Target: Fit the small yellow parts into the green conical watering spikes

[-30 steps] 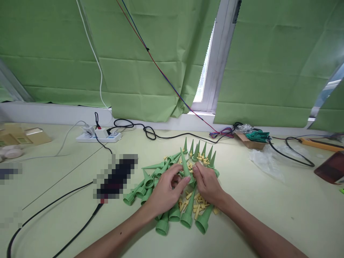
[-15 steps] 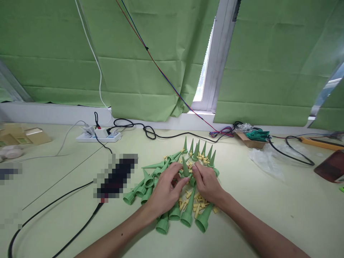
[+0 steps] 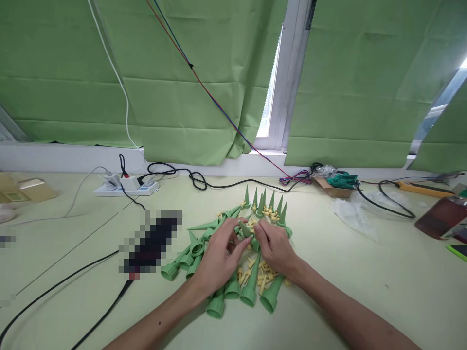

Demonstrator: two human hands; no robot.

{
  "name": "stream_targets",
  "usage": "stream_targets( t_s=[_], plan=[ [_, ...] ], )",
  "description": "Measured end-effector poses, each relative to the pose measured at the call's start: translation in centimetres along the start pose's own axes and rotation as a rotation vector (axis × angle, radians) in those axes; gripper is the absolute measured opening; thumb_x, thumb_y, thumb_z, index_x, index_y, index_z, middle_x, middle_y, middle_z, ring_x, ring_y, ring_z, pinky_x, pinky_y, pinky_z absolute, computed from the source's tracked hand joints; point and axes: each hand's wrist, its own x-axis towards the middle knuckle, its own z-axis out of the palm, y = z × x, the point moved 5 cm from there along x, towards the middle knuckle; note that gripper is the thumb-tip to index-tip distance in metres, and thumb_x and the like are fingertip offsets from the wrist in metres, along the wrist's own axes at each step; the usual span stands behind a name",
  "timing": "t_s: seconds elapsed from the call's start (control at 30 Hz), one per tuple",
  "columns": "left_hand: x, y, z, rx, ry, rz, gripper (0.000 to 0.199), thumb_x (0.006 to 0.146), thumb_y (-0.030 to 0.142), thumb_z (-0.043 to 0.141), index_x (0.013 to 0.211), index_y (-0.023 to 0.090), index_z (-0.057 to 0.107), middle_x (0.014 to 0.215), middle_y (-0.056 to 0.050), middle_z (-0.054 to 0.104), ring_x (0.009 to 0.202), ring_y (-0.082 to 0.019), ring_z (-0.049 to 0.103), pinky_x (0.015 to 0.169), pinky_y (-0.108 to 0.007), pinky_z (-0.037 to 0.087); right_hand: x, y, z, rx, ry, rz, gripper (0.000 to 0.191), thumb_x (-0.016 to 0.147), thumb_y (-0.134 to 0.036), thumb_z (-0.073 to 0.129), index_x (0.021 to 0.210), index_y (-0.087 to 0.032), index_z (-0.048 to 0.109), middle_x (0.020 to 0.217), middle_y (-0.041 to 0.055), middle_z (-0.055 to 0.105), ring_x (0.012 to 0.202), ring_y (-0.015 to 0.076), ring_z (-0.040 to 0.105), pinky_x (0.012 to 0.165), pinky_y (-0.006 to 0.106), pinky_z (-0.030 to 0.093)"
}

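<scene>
My left hand [image 3: 223, 255] is closed around a green cone [image 3: 245, 229], whose tip sticks up between thumb and index finger, leaning left. Close on its right, my right hand [image 3: 276, 245] has its fingers pinched together by the cone; what they hold is too small to make out. Several green spikes with hollow ends [image 3: 249, 291] lie around and below my hands. Among them are small yellow pieces [image 3: 263, 278]. Behind my hands, several green cones [image 3: 272, 201] stand upright with more yellow pieces [image 3: 270, 213] between them.
A blurred dark object [image 3: 155, 243] lies left of the pile, with a black cable. A power strip [image 3: 126, 189] sits at the back left. Toward the back right are a cardboard box [image 3: 333, 189], a plastic bag [image 3: 353, 218] and a reddish-brown container [image 3: 438, 218].
The cone in my left hand has tipped from nearly upright to leaning left. The whole view has shifted slightly, so things appear further left.
</scene>
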Motion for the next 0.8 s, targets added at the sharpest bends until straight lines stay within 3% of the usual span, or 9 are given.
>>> stream_targets(
  t_s=[0.1, 0.23, 0.47, 0.63, 0.8],
  plan=[
    [0.0, -0.5, 0.1, -0.073, 0.021, -0.074, 0.035, 0.089, 0.037, 0.057, 0.119, 0.021, 0.05, 0.082, -0.002, 0.058, 0.059, -0.013, 0.052, 0.05, -0.022, 0.039, 0.0, 0.0, -0.2, -0.012, 0.043, -0.004, 0.029, 0.1, -0.026, 0.034, 0.071, -0.023, 0.033, 0.057, -0.0052, 0.036, 0.047, 0.0116, 0.035, 0.051, 0.026, 0.027],
    [0.1, -1.3, 0.1, -0.162, 0.027, -0.157, 0.026, 0.089, 0.045, 0.055, 0.098, 0.02, 0.052, 0.058, 0.006, 0.045, 0.048, -0.01, 0.042, 0.044, -0.02, 0.031, 0.2, 0.0, -0.6, -0.017, 0.111, 0.002, 0.029, 0.101, -0.026, 0.034, 0.072, -0.023, 0.035, 0.059, -0.0041, 0.038, 0.05, 0.0119, 0.038, 0.052, 0.026, 0.029],
    [0.4, -2.4, 0.3, -0.288, -0.075, -0.283, 0.052, 0.094, 0.055, 0.04, 0.065, 0.016, 0.059, 0.047, 0.001, 0.046, 0.043, -0.012, 0.041, 0.045, -0.023, 0.034, 0.3, -0.1, -0.5, -0.007, 0.099, -0.005, 0.029, 0.101, -0.027, 0.033, 0.073, -0.022, 0.037, 0.061, -0.003, 0.041, 0.052, 0.0121, 0.039, 0.053, 0.025, 0.03],
    [0.4, -2.8, 0.8, -0.316, -0.165, -0.352, 0.062, 0.091, 0.062, 0.038, 0.06, 0.015, 0.062, 0.042, -0.001, 0.046, 0.04, -0.013, 0.042, 0.042, -0.024, 0.033, 0.1, -0.5, -0.1, -0.005, 0.057, -0.051, 0.03, 0.101, -0.026, 0.032, 0.072, -0.022, 0.038, 0.062, -0.0018, 0.044, 0.052, 0.0126, 0.038, 0.053, 0.026, 0.031],
    [0.4, -2.6, 0.8, -0.344, -0.192, -0.352, 0.057, 0.09, 0.062, 0.041, 0.064, 0.015, 0.061, 0.046, 0.001, 0.047, 0.041, -0.012, 0.042, 0.041, -0.022, 0.033, 0.0, -0.5, 0.0, 0.01, 0.045, -0.037, 0.03, 0.101, -0.027, 0.03, 0.072, -0.022, 0.036, 0.063, -0.0015, 0.043, 0.053, 0.0127, 0.038, 0.053, 0.026, 0.031]
  ],
)
